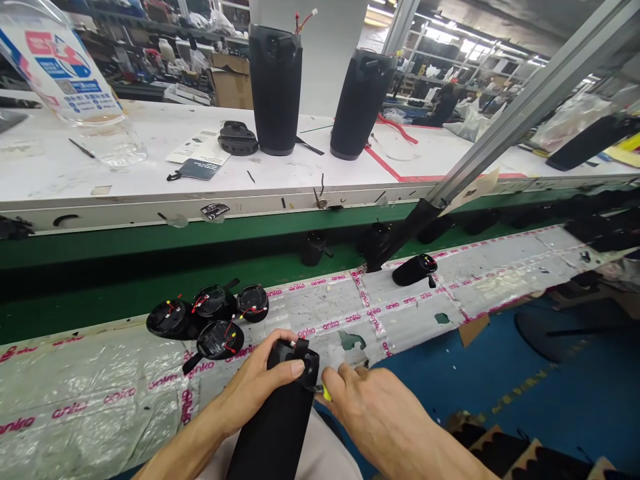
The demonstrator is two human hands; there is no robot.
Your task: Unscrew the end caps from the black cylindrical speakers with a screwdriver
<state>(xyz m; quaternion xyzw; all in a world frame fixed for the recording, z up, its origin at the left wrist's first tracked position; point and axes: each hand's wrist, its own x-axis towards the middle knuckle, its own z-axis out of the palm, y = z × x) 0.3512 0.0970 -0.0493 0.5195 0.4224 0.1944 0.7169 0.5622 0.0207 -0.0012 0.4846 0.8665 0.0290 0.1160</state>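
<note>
Across my lap lies a black cylindrical speaker [275,433], its top end pointing away from me. My left hand [257,377] is closed around that end, the thumb pressing on the black top part near a strap loop. My right hand [373,400] is closed on a yellow-handled tool [327,392], whose tip meets the right edge of the speaker's top. Most of the tool is hidden by my fingers, so its kind cannot be made out. Just beyond my left hand, several speakers [220,340] stand with open tops showing red wires.
A plastic-covered lower shelf [320,303] runs across, with another speaker [413,269] lying on it. Above, the white bench [165,180] bears two upright speakers [277,93], a bottle [75,87] and a black part [237,137]. A slanted metal post [505,113] crosses at right.
</note>
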